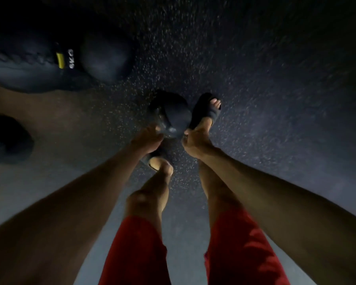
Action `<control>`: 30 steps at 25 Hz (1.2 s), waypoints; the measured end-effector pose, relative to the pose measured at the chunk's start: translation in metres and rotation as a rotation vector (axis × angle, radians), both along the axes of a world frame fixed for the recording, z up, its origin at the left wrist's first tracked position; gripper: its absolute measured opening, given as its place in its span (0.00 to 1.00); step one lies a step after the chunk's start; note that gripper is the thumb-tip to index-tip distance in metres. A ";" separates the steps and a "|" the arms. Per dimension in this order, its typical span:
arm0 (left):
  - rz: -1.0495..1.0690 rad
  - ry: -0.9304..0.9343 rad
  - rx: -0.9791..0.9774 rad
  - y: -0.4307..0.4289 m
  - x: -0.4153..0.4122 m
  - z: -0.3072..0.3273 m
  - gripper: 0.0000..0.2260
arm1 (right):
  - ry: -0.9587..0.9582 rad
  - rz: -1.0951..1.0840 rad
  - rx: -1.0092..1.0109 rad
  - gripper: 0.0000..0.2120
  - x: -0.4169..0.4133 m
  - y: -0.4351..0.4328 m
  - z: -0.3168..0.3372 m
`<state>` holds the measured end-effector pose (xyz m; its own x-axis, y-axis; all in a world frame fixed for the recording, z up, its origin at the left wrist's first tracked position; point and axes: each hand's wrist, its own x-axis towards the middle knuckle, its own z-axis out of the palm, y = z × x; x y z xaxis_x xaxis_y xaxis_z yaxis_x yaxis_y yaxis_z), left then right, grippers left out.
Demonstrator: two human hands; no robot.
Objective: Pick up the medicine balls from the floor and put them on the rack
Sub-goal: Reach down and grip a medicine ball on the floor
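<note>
A small dark medicine ball [172,113] is low down in front of my feet, over the speckled black floor. My left hand [148,140] touches its lower left side, fingers curved against it. On its lower right side is my right hand [194,141], thumb on the ball's edge. Both hands grip the ball between them. The dim light hides whether the ball rests on the floor or is just off it.
Two bigger dark balls lie at the upper left: one with a yellow mark [23,62] and one beside it [106,56]. Another dark ball [7,138] sits at the left edge. My feet in black slides [207,112] flank the held ball. No rack is in view.
</note>
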<state>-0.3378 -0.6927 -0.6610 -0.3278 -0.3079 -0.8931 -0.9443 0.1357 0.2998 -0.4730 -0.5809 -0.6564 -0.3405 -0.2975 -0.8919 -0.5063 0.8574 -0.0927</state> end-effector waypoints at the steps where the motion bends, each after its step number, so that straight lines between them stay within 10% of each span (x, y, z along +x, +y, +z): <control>1: -0.005 -0.012 0.007 -0.003 0.003 -0.022 0.20 | -0.015 0.013 0.013 0.23 0.008 0.002 -0.017; 12: -0.136 -0.049 0.003 -0.004 0.026 -0.158 0.31 | 0.032 -0.320 0.125 0.50 0.056 -0.034 -0.181; 23: -0.171 0.048 -0.094 -0.047 -0.103 -0.193 0.48 | 0.076 -0.372 0.011 0.42 -0.126 -0.114 -0.206; 30: 0.075 -0.025 -0.151 -0.126 -0.199 -0.225 0.47 | 0.171 -0.247 -0.446 0.33 -0.150 -0.080 -0.199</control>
